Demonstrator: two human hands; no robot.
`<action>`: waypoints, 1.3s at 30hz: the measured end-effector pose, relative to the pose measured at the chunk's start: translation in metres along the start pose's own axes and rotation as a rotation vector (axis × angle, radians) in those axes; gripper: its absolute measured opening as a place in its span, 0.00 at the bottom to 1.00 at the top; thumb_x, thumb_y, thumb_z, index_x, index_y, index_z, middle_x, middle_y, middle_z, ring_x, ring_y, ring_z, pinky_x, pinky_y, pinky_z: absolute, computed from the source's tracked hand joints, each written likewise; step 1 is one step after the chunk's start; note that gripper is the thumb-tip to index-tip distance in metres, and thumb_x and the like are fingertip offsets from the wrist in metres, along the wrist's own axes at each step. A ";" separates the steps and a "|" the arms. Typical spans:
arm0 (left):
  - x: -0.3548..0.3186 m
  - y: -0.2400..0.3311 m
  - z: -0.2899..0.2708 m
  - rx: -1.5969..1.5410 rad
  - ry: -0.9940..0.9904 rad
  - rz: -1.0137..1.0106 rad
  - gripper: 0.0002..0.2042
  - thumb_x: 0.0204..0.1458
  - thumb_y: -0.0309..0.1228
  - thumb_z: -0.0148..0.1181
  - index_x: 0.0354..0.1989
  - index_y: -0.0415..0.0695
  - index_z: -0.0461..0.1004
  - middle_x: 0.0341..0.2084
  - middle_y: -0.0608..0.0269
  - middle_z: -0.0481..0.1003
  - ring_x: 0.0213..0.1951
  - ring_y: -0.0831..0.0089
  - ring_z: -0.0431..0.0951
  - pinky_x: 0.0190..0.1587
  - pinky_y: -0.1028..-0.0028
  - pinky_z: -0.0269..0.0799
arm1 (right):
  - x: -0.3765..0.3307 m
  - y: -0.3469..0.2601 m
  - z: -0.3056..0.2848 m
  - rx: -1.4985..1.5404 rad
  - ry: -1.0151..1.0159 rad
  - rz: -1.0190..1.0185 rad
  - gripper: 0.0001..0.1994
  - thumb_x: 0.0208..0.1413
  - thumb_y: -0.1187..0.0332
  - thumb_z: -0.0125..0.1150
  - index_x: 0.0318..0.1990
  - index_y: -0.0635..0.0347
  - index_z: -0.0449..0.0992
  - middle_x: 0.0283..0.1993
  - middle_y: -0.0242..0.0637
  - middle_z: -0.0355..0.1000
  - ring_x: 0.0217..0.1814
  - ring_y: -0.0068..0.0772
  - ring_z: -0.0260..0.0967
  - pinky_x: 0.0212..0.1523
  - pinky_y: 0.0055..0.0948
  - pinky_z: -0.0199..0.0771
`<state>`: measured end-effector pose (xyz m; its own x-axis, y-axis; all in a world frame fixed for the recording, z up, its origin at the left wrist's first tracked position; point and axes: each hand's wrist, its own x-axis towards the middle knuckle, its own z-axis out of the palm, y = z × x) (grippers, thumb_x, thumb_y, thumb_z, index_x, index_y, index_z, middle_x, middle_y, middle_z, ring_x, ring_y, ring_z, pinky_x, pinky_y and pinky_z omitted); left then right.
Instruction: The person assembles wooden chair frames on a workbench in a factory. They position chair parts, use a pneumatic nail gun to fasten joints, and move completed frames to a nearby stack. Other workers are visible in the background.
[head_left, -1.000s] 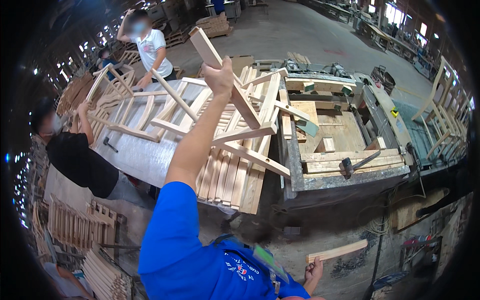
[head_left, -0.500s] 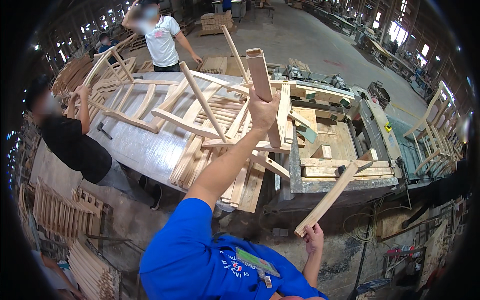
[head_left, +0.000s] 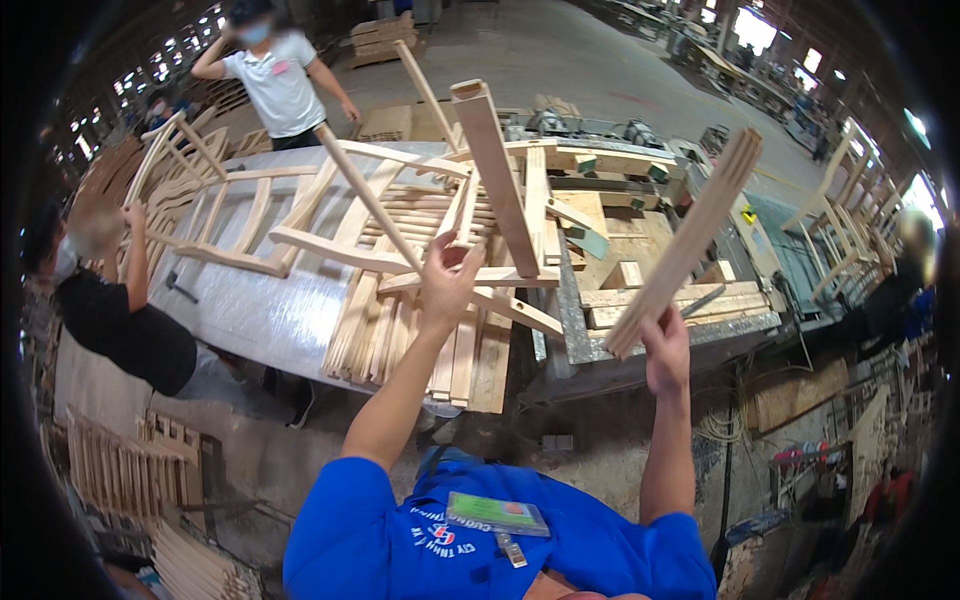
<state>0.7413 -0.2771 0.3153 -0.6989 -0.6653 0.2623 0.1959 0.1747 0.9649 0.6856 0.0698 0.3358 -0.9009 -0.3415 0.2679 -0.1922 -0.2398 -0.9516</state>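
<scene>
My right hand is closed round the lower end of a grooved wooden rail, which tilts up and away to the right above the machine bed. My left hand has its fingers apart, with nothing seen in it, in front of a pale wooden chair frame. A wide wooden board stands upright at the right end of that frame, just beyond my left fingers. Round legs rise from the frame. Below it, several wooden slats lie piled on the metal-topped table.
A hammer lies on the table's left part. At left, a co-worker in black holds another chair frame; a person in white stands behind the table. The machine bed with wooden blocks is at right, a chair beyond it.
My left hand has let go of the upright board and drawn back toward me. My right hand has lifted the rail up and forward, turning it steeper. The view has shifted slightly.
</scene>
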 end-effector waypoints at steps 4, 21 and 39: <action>-0.020 -0.031 -0.043 -0.036 -0.051 -0.090 0.20 0.60 0.33 0.69 0.55 0.33 0.73 0.34 0.65 0.79 0.36 0.81 0.77 0.40 0.78 0.74 | 0.089 -0.018 0.034 0.119 0.034 -0.023 0.20 0.66 0.69 0.64 0.61 0.64 0.67 0.51 0.33 0.72 0.51 0.21 0.72 0.50 0.25 0.76; -0.015 -0.106 -0.128 -0.163 -0.114 -0.189 0.08 0.64 0.25 0.63 0.49 0.40 0.75 0.30 0.70 0.78 0.31 0.85 0.75 0.34 0.82 0.72 | 0.179 -0.002 0.096 -0.016 0.251 -0.142 0.13 0.66 0.67 0.64 0.54 0.57 0.71 0.48 0.29 0.73 0.48 0.22 0.74 0.44 0.31 0.82; 0.050 -0.051 -0.098 0.577 0.020 0.294 0.22 0.53 0.27 0.71 0.56 0.41 0.73 0.33 0.60 0.79 0.37 0.65 0.81 0.43 0.66 0.78 | 0.329 -0.023 0.015 -1.076 0.146 -0.414 0.17 0.61 0.72 0.60 0.58 0.51 0.75 0.44 0.43 0.78 0.45 0.43 0.80 0.44 0.39 0.76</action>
<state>0.7636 -0.3907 0.2784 -0.6583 -0.5430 0.5213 -0.0281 0.7098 0.7038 0.3998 -0.0508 0.4481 -0.7147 -0.2930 0.6351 -0.6508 0.6111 -0.4505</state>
